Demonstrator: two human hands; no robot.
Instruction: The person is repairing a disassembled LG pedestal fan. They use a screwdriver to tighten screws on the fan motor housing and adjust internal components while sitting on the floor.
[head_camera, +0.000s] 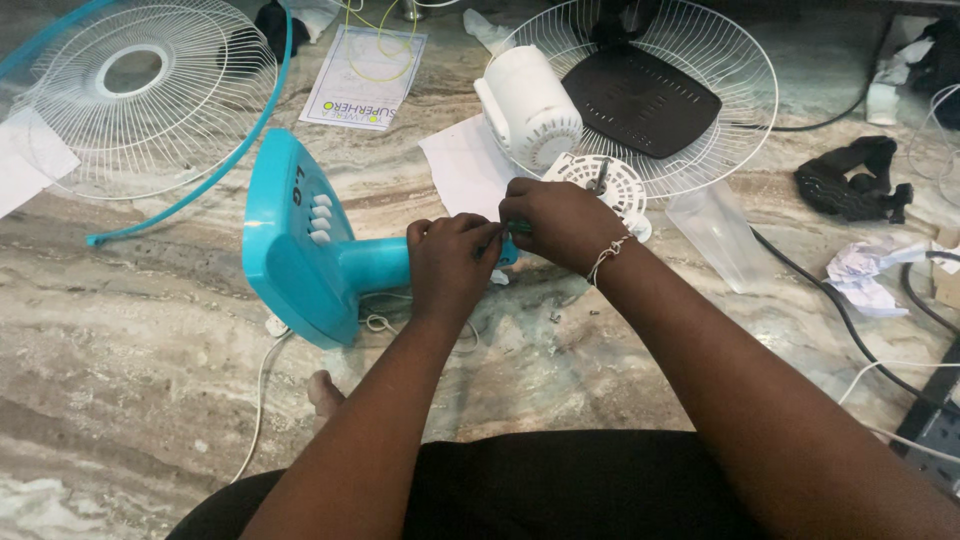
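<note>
A turquoise fan base with white buttons (292, 240) lies on its side on the marble floor, its stem pointing right. My left hand (452, 268) is wrapped around the stem's upper end. My right hand (560, 222) pinches the stem's tip right beside it, fingers closed on a small turquoise part I cannot make out. Just beyond the hands sits the white fan motor (530, 108) with its round slotted plate (605, 182), resting in a white wire grille (740, 120).
A second wire grille with a turquoise rim (150, 90) lies far left. Papers (362, 78), a black panel (640, 98), a clear plastic bag (716, 232), black cloth (852, 180), crumpled paper (862, 275) and cables (850, 330) lie around. My foot (324, 396) shows below the base.
</note>
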